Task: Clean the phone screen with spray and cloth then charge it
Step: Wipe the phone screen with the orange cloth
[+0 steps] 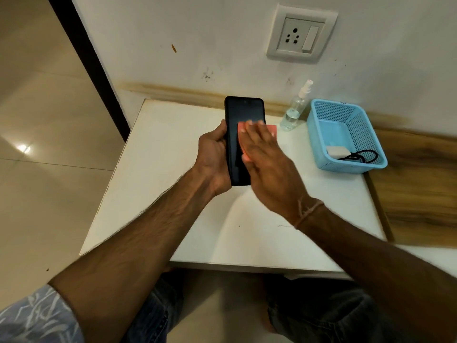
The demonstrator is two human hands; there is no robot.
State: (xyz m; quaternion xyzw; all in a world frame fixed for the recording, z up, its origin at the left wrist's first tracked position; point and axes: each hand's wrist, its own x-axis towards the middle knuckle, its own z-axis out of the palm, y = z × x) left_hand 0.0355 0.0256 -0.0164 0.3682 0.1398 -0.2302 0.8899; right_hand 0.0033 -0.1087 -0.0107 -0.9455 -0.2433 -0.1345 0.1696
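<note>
The black phone (241, 112), its dark screen glossy and unlit, is held upright above the white surface (160, 169). The left hand (212, 154) grips its edge with curled fingers, while the right hand (267, 157), fingers straight, presses a pink cloth (272, 128) flat against the glass. A clear spray bottle (294, 112) stands just beside a blue basket (358, 134) holding the charger (336, 151).

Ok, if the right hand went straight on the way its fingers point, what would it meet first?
The right hand, flat on the pink cloth, points up-left along the phone. First comes the bare upper screen; past the phone's top edge probably the wall, though depth is unclear.
</note>
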